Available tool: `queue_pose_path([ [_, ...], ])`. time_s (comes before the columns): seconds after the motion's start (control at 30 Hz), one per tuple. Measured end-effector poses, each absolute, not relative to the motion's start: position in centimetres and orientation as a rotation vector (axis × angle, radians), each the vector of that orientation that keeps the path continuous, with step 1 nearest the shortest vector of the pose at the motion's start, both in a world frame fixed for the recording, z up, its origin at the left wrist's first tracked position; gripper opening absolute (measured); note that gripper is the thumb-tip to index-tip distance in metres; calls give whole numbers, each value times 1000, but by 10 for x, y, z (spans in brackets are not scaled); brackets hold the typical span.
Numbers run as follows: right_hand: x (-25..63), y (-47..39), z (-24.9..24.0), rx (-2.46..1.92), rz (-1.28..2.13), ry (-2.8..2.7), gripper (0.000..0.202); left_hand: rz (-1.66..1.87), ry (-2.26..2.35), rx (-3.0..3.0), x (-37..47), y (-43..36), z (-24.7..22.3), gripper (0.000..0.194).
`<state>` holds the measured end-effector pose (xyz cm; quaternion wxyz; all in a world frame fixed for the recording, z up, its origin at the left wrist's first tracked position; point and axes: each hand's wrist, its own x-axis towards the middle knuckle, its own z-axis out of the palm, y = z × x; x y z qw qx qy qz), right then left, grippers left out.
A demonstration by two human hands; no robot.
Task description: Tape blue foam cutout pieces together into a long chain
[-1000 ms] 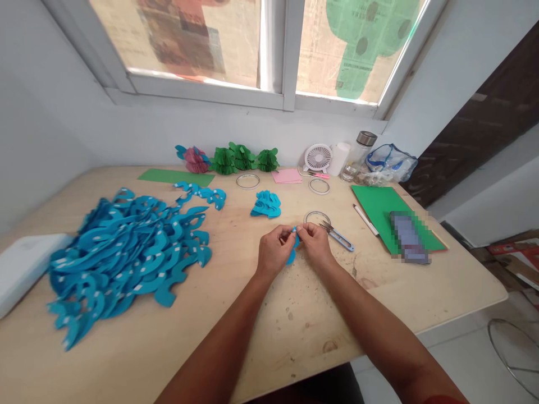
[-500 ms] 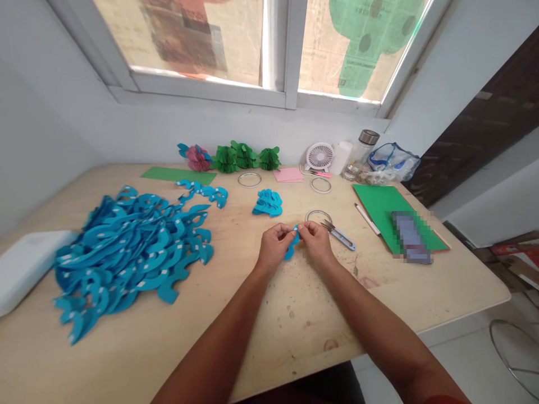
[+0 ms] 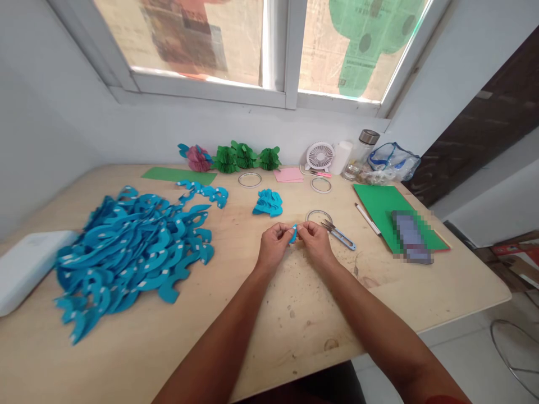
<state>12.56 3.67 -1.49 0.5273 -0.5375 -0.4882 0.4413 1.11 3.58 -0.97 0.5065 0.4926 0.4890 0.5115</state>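
Note:
A small blue paper piece [image 3: 293, 235] with a white spot is pinched between my two hands, over the middle of the table. My left hand [image 3: 273, 245] grips it between thumb and fingers. At its right edge, the fingertips of my right hand [image 3: 316, 240] close on it; much of the piece is hidden by the fingers. Just beyond my hands lies a small stack of blue paper cutouts [image 3: 268, 202]. To the right of my right hand are blue-handled thread snips [image 3: 340, 235], their tips over a roll of tape [image 3: 319, 216].
A large heap of blue wavy paper cutouts with white squares [image 3: 135, 252] covers the left, beside a white box-like object [image 3: 31, 266]. Green paper flowers [image 3: 244, 156], a small fan [image 3: 319, 156] and a glass bottle [image 3: 361, 154] line the wall. Green sheets [image 3: 379, 210] lie right.
The blue piece hung down below my fingers before; now less of it shows, higher up between my thumbs. My hands have stayed in nearly the same place.

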Motion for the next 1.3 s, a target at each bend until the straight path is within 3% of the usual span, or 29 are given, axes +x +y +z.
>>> queue_pose_path([
  [0.87, 126, 35, -12, -1298, 1087, -1123, 23, 1173, 1184, 1163, 10, 35, -11, 16],
  [1.3, 122, 33, -10, -1215, 1136, -1103, 13, 1220, 1165, 1105, 11, 35, -10, 13],
])
